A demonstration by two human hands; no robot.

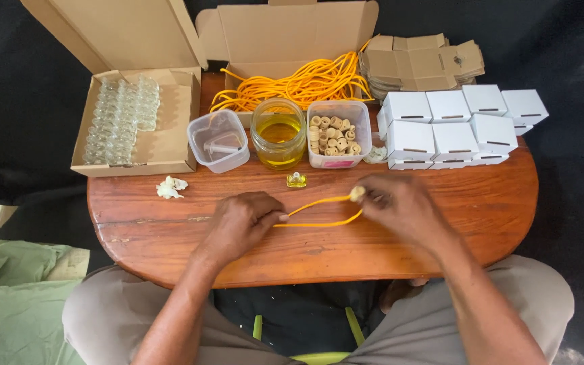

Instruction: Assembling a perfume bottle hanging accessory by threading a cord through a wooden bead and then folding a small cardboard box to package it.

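My left hand (241, 223) pinches the two loose ends of a folded yellow cord (322, 211) just above the wooden table (481, 203). My right hand (400, 206) holds the cord's other end, where a small pale wooden bead (357, 194) sits on the loop. The cord stretches level between both hands. A tiny glass bottle with yellow liquid (296, 180) stands just beyond the cord. Behind it are a jar of yellow oil (278, 132) and a clear tub of wooden beads (336, 135).
An empty clear tub (219, 140), a cardboard box of small glass bottles (119, 118), an open box of yellow cords (292, 84), stacked white boxes (454, 125), flat brown cartons (417, 61) and a crumpled scrap (170, 188) crowd the table's far half.
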